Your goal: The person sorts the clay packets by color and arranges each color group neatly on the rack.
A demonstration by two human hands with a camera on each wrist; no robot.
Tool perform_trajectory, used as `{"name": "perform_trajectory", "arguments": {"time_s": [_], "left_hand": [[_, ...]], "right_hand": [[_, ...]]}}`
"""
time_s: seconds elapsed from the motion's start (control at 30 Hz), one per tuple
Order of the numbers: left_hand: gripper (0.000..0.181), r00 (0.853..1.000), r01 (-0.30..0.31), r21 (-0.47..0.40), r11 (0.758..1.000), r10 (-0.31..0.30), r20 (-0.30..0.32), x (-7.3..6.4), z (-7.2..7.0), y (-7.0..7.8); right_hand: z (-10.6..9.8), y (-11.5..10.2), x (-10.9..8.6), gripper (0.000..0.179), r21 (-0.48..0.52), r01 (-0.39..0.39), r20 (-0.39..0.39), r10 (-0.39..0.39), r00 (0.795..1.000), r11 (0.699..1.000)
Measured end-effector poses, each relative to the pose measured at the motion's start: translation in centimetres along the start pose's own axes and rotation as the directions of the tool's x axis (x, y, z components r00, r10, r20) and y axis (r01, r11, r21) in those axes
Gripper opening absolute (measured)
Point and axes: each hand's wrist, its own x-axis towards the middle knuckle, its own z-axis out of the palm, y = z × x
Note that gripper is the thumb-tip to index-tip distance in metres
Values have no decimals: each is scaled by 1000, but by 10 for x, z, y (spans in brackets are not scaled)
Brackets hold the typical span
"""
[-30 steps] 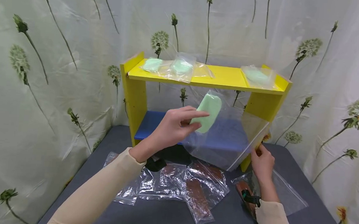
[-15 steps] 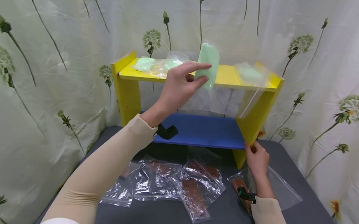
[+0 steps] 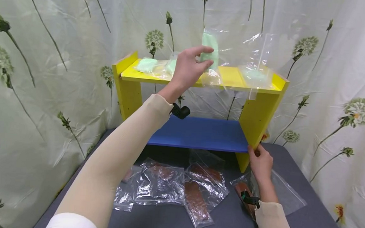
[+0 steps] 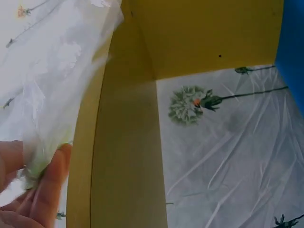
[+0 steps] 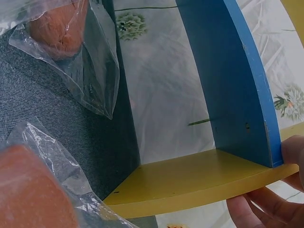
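Note:
A flat light green slab (image 3: pixel 210 40) in a large clear zip bag (image 3: pixel 254 39) is pinched between the thumb and fingers of my left hand (image 3: pixel 187 66). It is held up just above the front of the yellow top shelf (image 3: pixel 233 75), with the bag spreading out to the right. In the left wrist view, the fingertips (image 4: pixel 59 166) squeeze the bagged slab beside the yellow board. My right hand (image 3: pixel 260 163) grips the yellow side panel (image 3: pixel 258 115) of the shelf unit, thumb near the corner of the blue shelf (image 3: pixel 206 131) and fingers around the panel's outer side.
Bagged green pieces (image 3: pixel 146 65) lie on the top shelf's left, another bagged green piece (image 3: pixel 255 76) at its right. Several clear bags with brown slabs (image 3: pixel 197 199) lie on the dark table (image 3: pixel 162 222); one brown slab (image 3: pixel 243 192) is beside the right forearm. A flowered curtain hangs behind.
My left hand has lifted the bagged green slab from in front of the unit's opening to above the top shelf. The right hand keeps its grip on the side panel.

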Motion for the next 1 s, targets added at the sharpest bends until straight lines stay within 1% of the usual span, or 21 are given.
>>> {"name": "perform_trajectory", "arguments": {"time_s": [0.03,0.07,0.13,0.2,0.27,0.33,0.47,0.57,0.67,0.73,0.8,0.9,0.97,1.0], "left_hand": [[33,1000,23,21,1000,-24,10,3,2,-1],[32,999,30,54,998,-31,19,5,4,-2],[31,999,23,141,990,-30,43,7,7,-3],[30,998,9,234,972,-25,66,8,10,-3],[31,997,-11,322,947,-15,79,8,13,-3],[31,996,-1,390,921,-34,83,7,14,-2],[31,995,38,518,854,-81,61,4,15,-2],[31,991,71,570,819,-122,52,3,17,-3],[31,985,89,596,798,-160,66,3,18,-4],[30,979,95,610,787,-184,85,5,20,-4],[29,976,81,620,780,-189,111,6,20,-5],[40,971,48,636,770,-185,152,7,20,-6],[42,969,20,647,762,-175,177,8,19,-6],[41,967,8,657,754,-173,187,9,19,-6]], "right_hand": [[0,0,0,37,-2,-1,2,1,1000,1000],[1,1,-1,38,-4,-2,3,2,1000,1000],[2,1,-1,38,-6,-6,2,6,1000,1000],[2,1,-2,38,-8,-7,-2,7,1000,1000],[3,0,-1,38,-6,-7,-6,7,1000,1000],[3,-1,-1,38,-4,-5,-8,5,1000,1000],[3,-3,0,36,-1,-3,-12,3,1000,1000],[2,-3,0,36,-6,-1,-15,1,1000,1000],[2,-3,0,35,-12,5,-20,-6,1000,1000],[2,-2,-1,35,-14,11,-21,-11,1000,1000],[2,-1,-1,35,-15,10,-22,-10,1000,1000],[2,0,0,35,-15,5,-17,-5,1000,1000],[1,1,1,35,-14,1,-18,-2,1000,1000],[1,1,1,35,-14,2,-18,-2,1000,1000]]}}
